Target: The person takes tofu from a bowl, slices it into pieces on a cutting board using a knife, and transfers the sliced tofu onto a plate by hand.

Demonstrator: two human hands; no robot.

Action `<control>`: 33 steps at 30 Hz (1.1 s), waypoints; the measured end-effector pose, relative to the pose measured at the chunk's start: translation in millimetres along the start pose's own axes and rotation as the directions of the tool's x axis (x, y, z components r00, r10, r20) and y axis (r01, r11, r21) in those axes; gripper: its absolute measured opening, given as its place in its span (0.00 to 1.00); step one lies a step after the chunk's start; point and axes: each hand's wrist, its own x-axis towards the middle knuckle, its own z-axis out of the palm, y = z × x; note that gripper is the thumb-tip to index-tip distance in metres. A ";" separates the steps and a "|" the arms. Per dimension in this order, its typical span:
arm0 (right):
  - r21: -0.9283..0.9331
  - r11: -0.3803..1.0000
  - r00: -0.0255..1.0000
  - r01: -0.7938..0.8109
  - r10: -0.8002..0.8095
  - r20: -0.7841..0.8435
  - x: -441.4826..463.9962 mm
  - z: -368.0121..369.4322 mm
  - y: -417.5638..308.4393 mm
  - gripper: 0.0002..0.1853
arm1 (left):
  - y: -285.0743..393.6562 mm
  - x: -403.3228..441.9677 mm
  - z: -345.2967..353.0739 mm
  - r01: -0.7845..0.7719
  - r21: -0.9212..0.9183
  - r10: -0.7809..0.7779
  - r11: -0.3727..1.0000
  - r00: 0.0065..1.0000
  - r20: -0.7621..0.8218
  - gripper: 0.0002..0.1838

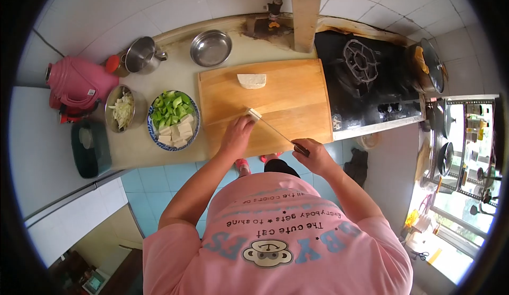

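My right hand [314, 158] is wrapped round the dark handle of a kitchen knife [280, 132], whose blade slants up and left across the wooden cutting board [291, 90]. At the tip end of the blade is a small white piece of tofu [254, 114], with the bent fingers of my left hand [238, 133] pressed against its left side. Farther back on the board lies a larger tofu slab [252, 80], touched by neither hand. Left of the board, a blue-patterned bowl [151, 132] holds chopped green pepper [170, 107] and tofu chunks [180, 130].
An empty steel bowl [211, 48] stands behind the board. To the left are a steel bowl of shredded pale vegetable [123, 110], a metal pitcher [142, 56], a red-lidded jar [113, 65] and a pink kettle [82, 83]. A black gas stove [366, 88] adjoins the board's right side.
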 end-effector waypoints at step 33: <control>-0.069 0.998 0.999 -0.005 0.009 0.049 9.6 3.0 5.0 0.18 | 0.1 -2.0 -4.0 0.095 0.035 -0.097 0.995 0.992 0.081 0.24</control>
